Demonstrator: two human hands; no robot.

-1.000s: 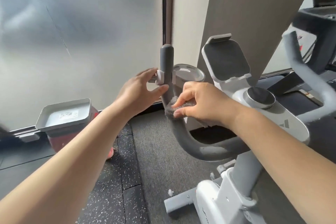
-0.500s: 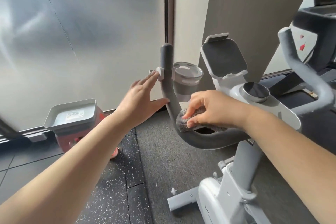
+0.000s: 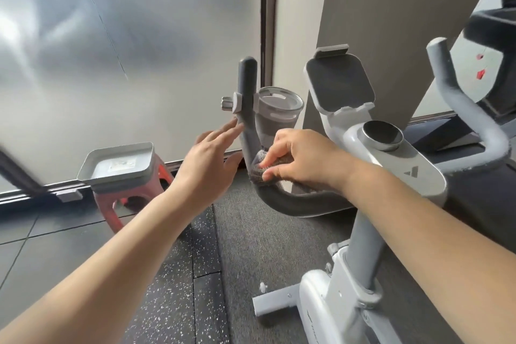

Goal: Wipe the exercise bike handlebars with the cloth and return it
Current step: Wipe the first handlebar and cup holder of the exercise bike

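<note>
The exercise bike's left handlebar (image 3: 247, 86) is a dark grey curved tube that rises upright in the middle of the view. My right hand (image 3: 304, 158) presses a small grey cloth (image 3: 261, 170) against the bend of this bar, fingers pinched on the cloth. My left hand (image 3: 210, 165) is flat and spread just left of the bar, fingertips touching or nearly touching it, holding nothing. The right handlebar (image 3: 458, 109) curves up at the far right, untouched.
A grey cup holder (image 3: 279, 109) is clamped to the left bar. The bike's white console with a dial (image 3: 382, 135) and a tablet holder (image 3: 339, 82) sits to the right. A grey tray (image 3: 117, 166) rests on a red stool (image 3: 111, 207) by the frosted glass wall.
My right hand slid the cloth down the left bar from near the clamp to the bend. My left hand let go of the bar and opened flat beside it.
</note>
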